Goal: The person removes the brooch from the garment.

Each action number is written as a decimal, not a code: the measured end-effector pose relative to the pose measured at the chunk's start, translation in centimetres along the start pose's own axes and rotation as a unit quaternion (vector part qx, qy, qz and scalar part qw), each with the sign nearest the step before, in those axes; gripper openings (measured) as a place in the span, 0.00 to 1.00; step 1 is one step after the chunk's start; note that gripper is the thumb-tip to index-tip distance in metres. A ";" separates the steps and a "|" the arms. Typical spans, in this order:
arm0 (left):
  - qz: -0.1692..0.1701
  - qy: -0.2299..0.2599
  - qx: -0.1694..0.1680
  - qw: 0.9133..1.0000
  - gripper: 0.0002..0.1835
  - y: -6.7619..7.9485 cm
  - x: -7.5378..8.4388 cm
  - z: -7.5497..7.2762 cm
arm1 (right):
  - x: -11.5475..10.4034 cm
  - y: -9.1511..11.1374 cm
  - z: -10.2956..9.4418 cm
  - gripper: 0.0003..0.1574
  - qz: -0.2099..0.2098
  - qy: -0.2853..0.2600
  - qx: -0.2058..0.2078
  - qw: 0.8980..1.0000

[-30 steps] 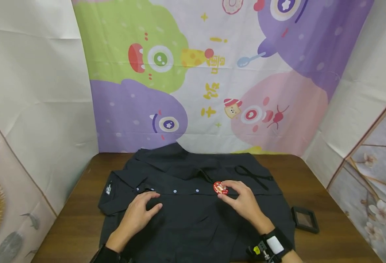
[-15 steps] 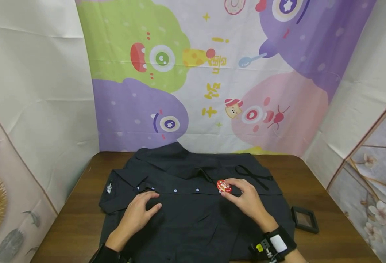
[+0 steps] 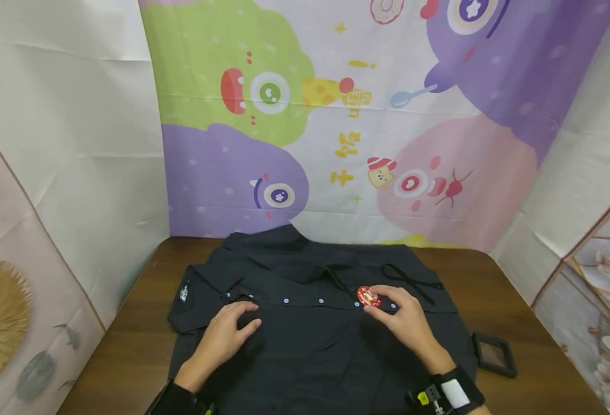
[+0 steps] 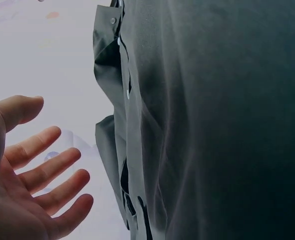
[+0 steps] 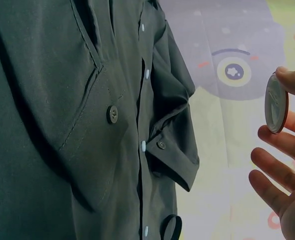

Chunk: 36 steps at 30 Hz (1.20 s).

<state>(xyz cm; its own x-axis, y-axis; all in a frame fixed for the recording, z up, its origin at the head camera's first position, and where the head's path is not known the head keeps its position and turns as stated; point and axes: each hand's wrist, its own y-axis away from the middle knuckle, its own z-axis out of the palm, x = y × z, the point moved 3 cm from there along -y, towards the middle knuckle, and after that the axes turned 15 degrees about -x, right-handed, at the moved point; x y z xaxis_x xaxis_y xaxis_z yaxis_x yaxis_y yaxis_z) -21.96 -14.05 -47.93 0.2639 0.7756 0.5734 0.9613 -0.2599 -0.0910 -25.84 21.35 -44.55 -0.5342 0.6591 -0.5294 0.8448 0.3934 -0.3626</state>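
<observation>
A dark short-sleeved shirt [image 3: 305, 346] lies spread over the table, with a row of pale buttons along its front strip. My right hand [image 3: 405, 320] pinches a round red pin badge [image 3: 369, 296] between thumb and index finger above that strip. From the right wrist, the silvery back of the badge [image 5: 273, 107] shows, and the other fingers are spread apart from it. Over the shirt's left part is my left hand [image 3: 227, 331], holding nothing. In the left wrist view its fingers [image 4: 47, 170] are spread and relaxed, apart from the cloth.
A small black frame [image 3: 494, 354] lies on the brown wooden table [image 3: 128, 346], right of the shirt. A thin black cord [image 3: 411, 279] rests on the shirt's upper right. Behind the table hangs a cartoon-printed cloth [image 3: 336, 219]; pale panels stand at both sides.
My right hand has moved slightly right over the shirt with the pin badge, and shirt buttons beside it now show. My left hand stays about where it was. The head view has turned slightly left.
</observation>
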 end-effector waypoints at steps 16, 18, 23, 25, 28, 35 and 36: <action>0.017 -0.002 0.038 0.999 0.11 -0.2 0.1 -0.2 | 0.9 0.3 -1.7 0.24 0.031 -0.011 0.006 0.999; 0.020 -0.002 0.042 0.999 0.11 -0.2 0.2 -0.2 | 1.0 0.3 -2.0 0.24 0.031 -0.007 0.007 0.999; 0.014 -0.001 0.028 1.000 0.12 -0.3 0.1 0.1 | 1.6 0.8 -2.6 0.24 0.026 0.017 0.008 0.999; 0.013 -0.001 0.024 1.000 0.12 -0.3 0.0 0.2 | 1.8 0.9 -2.9 0.24 0.027 0.026 0.009 0.999; 0.012 -0.003 0.023 1.000 0.13 -0.3 -0.1 0.1 | 2.0 1.0 -3.1 0.24 0.027 0.029 0.012 0.999; 0.013 -0.003 0.021 1.000 0.13 -0.1 0.0 -0.1 | 2.1 1.5 -2.9 0.23 0.035 0.029 0.015 0.999; 0.013 -0.003 0.020 1.000 0.13 0.0 0.0 0.0 | 2.2 1.6 -2.9 0.23 0.036 0.029 0.015 0.999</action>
<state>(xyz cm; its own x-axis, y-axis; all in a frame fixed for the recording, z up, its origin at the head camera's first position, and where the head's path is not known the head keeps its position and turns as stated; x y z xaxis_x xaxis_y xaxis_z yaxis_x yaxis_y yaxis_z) -21.97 -14.06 -47.89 0.2890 0.7722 0.5659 0.9566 -0.2566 -0.1383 -25.59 25.28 -44.04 -0.4688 0.7218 -0.5092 0.8791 0.3251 -0.3486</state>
